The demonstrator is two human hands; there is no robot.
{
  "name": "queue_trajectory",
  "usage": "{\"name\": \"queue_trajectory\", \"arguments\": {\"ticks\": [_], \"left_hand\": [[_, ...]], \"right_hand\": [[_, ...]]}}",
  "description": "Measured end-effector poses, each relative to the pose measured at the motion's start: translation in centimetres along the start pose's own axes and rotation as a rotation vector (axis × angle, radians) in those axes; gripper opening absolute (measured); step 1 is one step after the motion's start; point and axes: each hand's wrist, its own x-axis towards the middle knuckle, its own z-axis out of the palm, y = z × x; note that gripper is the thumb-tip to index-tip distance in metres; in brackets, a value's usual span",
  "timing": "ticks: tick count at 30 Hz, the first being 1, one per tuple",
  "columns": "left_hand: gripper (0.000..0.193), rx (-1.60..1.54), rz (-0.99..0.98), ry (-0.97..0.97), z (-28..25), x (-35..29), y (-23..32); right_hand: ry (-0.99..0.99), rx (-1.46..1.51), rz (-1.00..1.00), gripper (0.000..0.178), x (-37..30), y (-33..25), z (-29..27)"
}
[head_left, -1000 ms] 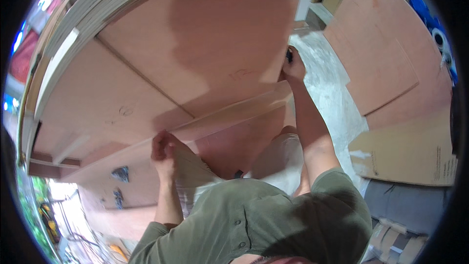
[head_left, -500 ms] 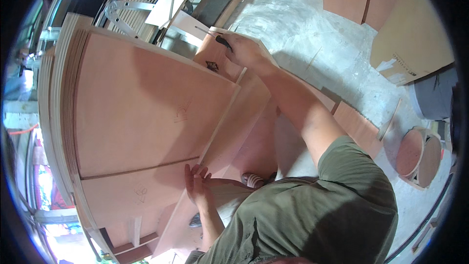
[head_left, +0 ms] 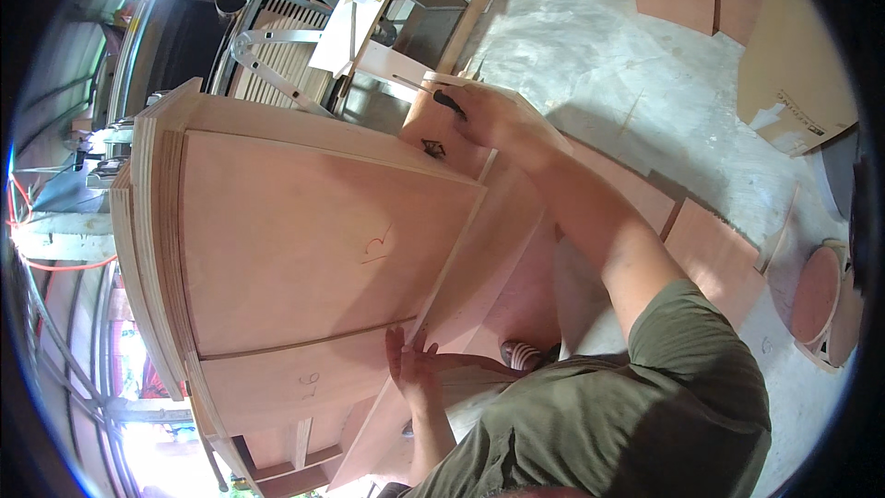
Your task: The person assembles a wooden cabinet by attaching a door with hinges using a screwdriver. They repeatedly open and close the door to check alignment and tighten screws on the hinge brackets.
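My right hand (head_left: 484,117), at the far end of the work, is closed around the dark handle of a screwdriver (head_left: 450,104). The tool's thin shaft points left, over a plywood surface at the far end. Just below it on the wood sits a small dark piece of hardware (head_left: 433,148), too small to name surely. My left hand (head_left: 415,367) has its fingers apart at the near right edge of a stack of plywood panels (head_left: 323,249). Whether its fingertips touch the top panel (head_left: 304,383) I cannot tell. Pencilled marks show on the wood.
A folding ladder (head_left: 277,69) and a white table (head_left: 346,37) stand at the back. Plywood sheets (head_left: 710,244) lie on the concrete floor (head_left: 599,46) to the right. Beyond are a cardboard box (head_left: 797,74) and round wooden discs (head_left: 816,295).
The whole view has shifted, so everything sits farther right and lower. Both hands keep about the same places against the wood, and the screwdriver stays in my right hand.
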Motion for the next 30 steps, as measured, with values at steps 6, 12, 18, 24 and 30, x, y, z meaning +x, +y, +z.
{"name": "queue_trajectory", "arguments": {"ticks": [6,12,18,24,30], "left_hand": [[0.067,0.035,0.036,0.021,1.0,-0.2,0.0],[0.067,-0.003,0.023,0.018,0.8,-0.1,-0.2],[0.064,-0.007,0.034,0.014,1.0,-0.3,-0.3],[0.061,0.004,0.024,0.053,1.1,-0.7,-0.2],[0.060,-0.025,0.019,0.065,1.4,-0.7,-0.3]], "right_hand": [[0.002,-0.009,-0.010,0.048,0.0,0.5,0.4],[0.075,0.017,-0.040,0.046,-0.2,0.5,0.4],[0.077,0.006,-0.046,0.046,-0.3,0.1,-0.1],[0.063,0.026,-0.049,0.047,-0.7,-0.1,0.2],[0.219,0.006,-0.143,0.047,-0.1,1.1,1.6]]}}
